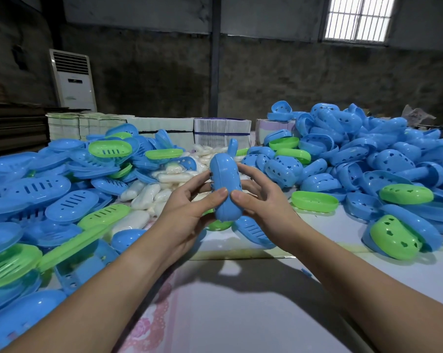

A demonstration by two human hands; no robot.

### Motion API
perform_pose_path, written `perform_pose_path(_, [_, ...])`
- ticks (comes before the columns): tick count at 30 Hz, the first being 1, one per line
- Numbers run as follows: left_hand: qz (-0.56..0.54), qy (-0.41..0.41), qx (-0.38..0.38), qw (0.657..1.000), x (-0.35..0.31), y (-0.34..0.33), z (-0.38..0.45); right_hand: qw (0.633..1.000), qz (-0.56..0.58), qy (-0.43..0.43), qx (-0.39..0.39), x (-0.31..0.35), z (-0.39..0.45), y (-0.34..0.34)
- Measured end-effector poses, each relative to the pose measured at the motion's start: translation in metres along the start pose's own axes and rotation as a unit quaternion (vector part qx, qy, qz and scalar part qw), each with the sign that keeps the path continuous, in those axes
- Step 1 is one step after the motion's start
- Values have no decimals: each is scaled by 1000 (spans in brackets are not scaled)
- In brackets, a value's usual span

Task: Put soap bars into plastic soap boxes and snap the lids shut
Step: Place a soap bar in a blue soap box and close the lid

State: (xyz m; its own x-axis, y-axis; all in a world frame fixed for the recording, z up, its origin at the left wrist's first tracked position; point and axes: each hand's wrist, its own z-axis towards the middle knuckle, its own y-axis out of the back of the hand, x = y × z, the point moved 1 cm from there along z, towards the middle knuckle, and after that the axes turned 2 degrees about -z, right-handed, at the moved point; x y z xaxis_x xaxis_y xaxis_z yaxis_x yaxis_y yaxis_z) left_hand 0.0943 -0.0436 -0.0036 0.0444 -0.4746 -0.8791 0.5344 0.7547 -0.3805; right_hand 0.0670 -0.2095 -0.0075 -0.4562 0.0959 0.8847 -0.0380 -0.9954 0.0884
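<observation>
My left hand (187, 207) and my right hand (263, 200) both curl round a closed blue soap box (225, 184), thumbs pressing its front | box stands on end, up off the table (240, 301) | white soap bars (149, 192) at 10 o'clock | blue box pile (368, 159) at 2 o'clock

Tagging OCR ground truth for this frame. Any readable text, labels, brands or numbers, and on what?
None readable.
Air conditioner: dark panel and a small mark below it, too blurred to read.
Stacks of printed sheets: only edges show, no print legible.
Blue soap box held in the left hand and right hand: no lettering visible.
Wrapped soap bars: no print discernible.
</observation>
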Motion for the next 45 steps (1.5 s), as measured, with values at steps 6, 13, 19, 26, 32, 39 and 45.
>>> perform_pose_path(6, [-1,-9,-39,999,3,-7,-1,1000,-4,-17,5,0,3,5])
perform_pose_path(13, [-19,13,-58,998,7,-6,0,999,-28,-42,-16,3,4,5])
perform_pose_path(19, [-37,18,-65,997,10,-4,4,998,-35,-37,-37,0,5,4])
perform_pose_path(26, [-45,16,-39,998,8,-3,4,999,-14,-28,-26,1,5,5])
perform_pose_path(32, [-73,12,-34,997,5,1,6,999,10,-24,-28,4,4,2])
perform_pose_path(39, [-18,-5,-10,1000,7,1,5,999,3,-24,-28,1,3,1])
perform_pose_path(45, [-21,-23,10,999,8,0,2,1000,-7,-12,-26,4,1,0])
